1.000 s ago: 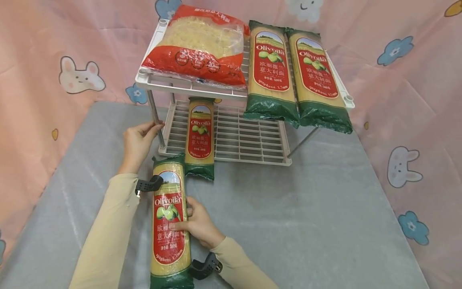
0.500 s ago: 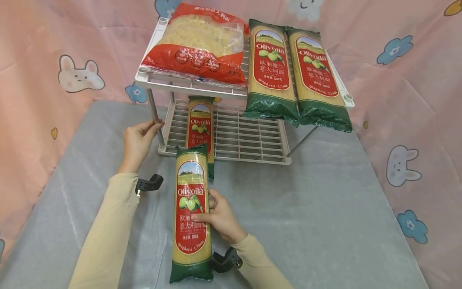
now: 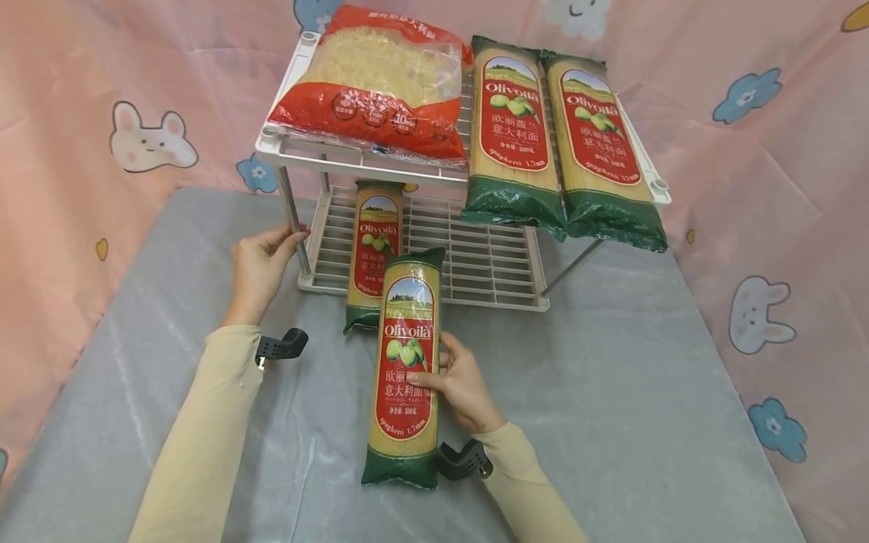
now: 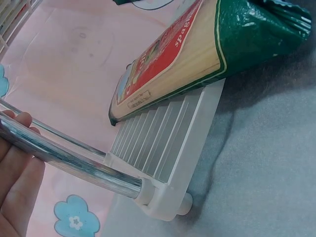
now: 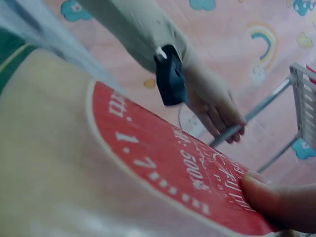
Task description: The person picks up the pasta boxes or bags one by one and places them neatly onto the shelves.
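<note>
My right hand (image 3: 465,385) grips a green-ended spaghetti packet (image 3: 406,407) by its right side, thumb across the red label. The packet's top end is in front of the lower shelf (image 3: 475,275) and covers part of another spaghetti packet (image 3: 366,264) lying there. In the left wrist view that shelved packet (image 4: 207,44) juts past the shelf's front edge. With fingers and thumb my left hand (image 3: 258,268) pinches the front left metal post (image 4: 74,158) of the white rack. The right wrist view shows the held packet's label (image 5: 163,158) close up.
On the rack's upper tier (image 3: 380,167) lie a red pasta bag (image 3: 380,83) and two spaghetti packets, one (image 3: 512,136) beside the other (image 3: 604,151). A grey cloth (image 3: 611,422) covers the table. A pink patterned curtain (image 3: 767,188) hangs behind.
My right hand has carried the spaghetti packet rightward and up toward the lower shelf, from beside my left forearm to before the shelved packet. The left hand has stayed on the post.
</note>
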{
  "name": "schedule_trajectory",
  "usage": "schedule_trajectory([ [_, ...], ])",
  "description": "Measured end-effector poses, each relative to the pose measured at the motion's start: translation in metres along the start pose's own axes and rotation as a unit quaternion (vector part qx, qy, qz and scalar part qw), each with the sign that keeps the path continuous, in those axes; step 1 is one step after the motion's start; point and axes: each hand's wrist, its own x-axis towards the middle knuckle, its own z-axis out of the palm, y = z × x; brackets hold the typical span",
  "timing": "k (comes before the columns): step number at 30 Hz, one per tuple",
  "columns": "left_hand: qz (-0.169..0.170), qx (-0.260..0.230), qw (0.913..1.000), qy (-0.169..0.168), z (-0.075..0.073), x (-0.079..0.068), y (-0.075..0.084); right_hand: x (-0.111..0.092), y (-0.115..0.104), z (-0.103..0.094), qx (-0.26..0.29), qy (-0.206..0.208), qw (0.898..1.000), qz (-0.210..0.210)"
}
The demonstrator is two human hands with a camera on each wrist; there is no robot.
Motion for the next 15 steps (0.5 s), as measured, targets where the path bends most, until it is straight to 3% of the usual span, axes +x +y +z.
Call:
schedule_trajectory([
  [15,0.003,-0.006,1.0000,0.003,0.000,-0.001,-0.002,0.032,-0.008,-0.034,-0.050,0.075,0.996,-0.020],
])
